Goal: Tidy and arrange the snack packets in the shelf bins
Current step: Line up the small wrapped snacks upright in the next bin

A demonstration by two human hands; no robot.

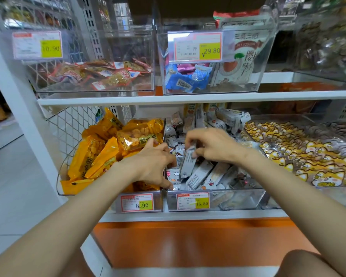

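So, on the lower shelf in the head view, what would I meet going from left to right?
orange packets → left hand → grey packet → right hand → yellow cat-print packets

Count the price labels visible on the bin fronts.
4: 10.90 label upper left, 29.80 label upper middle, 8.90 label lower left, 15.80 label lower middle. More may be hidden further right.

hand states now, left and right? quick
Left hand: curled over the packets, cannot tell if it holds one.
Right hand: pinches a grey-white packet.
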